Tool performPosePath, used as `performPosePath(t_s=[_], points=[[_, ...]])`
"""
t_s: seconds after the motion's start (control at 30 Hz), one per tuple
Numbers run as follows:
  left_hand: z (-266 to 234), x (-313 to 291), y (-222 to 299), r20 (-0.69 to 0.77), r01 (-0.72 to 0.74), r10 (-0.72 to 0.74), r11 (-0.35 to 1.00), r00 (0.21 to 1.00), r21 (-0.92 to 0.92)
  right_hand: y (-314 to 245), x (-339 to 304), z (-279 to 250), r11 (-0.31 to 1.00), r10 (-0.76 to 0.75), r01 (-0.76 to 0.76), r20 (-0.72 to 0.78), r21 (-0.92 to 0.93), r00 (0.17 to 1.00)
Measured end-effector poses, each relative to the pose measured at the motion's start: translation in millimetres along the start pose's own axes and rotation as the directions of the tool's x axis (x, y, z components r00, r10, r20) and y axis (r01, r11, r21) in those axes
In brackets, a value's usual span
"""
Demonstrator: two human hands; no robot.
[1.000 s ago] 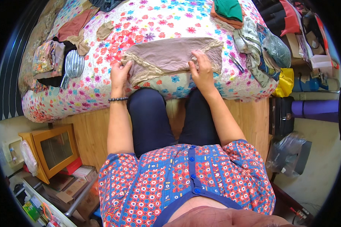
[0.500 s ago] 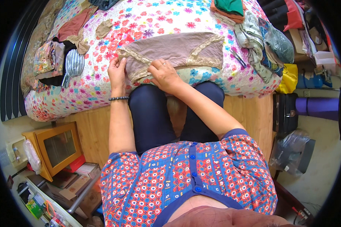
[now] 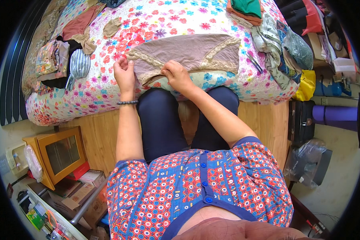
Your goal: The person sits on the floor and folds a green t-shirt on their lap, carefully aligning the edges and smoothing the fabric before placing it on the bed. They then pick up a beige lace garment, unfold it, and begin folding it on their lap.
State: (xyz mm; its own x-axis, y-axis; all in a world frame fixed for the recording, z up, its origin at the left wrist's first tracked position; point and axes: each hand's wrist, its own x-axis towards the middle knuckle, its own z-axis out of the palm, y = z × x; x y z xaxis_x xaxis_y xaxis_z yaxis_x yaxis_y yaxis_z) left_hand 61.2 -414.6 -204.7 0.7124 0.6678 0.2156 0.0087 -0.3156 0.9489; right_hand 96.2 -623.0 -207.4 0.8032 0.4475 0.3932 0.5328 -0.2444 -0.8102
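Note:
A pair of mauve briefs (image 3: 176,50) with cream lace trim lies spread flat near the front edge of the bed. My right hand (image 3: 179,77) is closed, thumb and fingers pinching the lace edge at the garment's near left part. My left hand (image 3: 124,76) is beside the left lace corner, its fingers loosely curled and a little apart, with no cloth visible between them. A dark bead bracelet (image 3: 127,103) circles my left wrist.
The bed has a floral sheet (image 3: 180,20). Left lie folded clothes (image 3: 52,60), a striped bundle (image 3: 80,64) and a beige piece (image 3: 112,27). Right are scissors (image 3: 255,63), patterned clothes (image 3: 268,40) and a green folded cloth (image 3: 246,7). A wooden cabinet (image 3: 40,140) stands lower left.
My left hand's fingers have loosened and come off the lace corner. My right hand has turned and its fingers have closed into a pinch on the near edge of the briefs.

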Motion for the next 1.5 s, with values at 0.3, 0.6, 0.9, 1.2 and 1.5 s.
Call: performPosePath(t_s=[0.3,0.6,0.9,1.2,1.5], points=[[29.9,-53.8,51.7,0.546,-0.42,0.22,0.865,0.808,0.273,-5.2,3.9,-16.5,0.936,0.27,-0.297,0.155,0.187,0.95],[24.9,-62.7,48.3,0.477,0.027,-0.106,0.985,0.872,0.17,72.7,-36.7,-234.3,0.383,0.038,-0.34,-0.353,-0.859,0.935],[20.0,-70.2,34.9,0.426,0.219,-0.21,0.975,0.88,0.029,24.2,-40.3,-194.3,0.901,0.421,-0.432,-0.323,0.041,0.848],[24.6,-70.2,36.9,0.419,0.171,-0.124,0.982,0.9,-0.076,-45.9,-35.2,-27.3,0.801,0.523,-0.57,0.247,0.185,0.816],[23.2,-72.0,36.7,0.4,0.128,-0.104,0.991,0.911,-0.034,-38.7,-28.9,-16.3,0.581,0.614,-0.682,0.311,0.444,0.725]])
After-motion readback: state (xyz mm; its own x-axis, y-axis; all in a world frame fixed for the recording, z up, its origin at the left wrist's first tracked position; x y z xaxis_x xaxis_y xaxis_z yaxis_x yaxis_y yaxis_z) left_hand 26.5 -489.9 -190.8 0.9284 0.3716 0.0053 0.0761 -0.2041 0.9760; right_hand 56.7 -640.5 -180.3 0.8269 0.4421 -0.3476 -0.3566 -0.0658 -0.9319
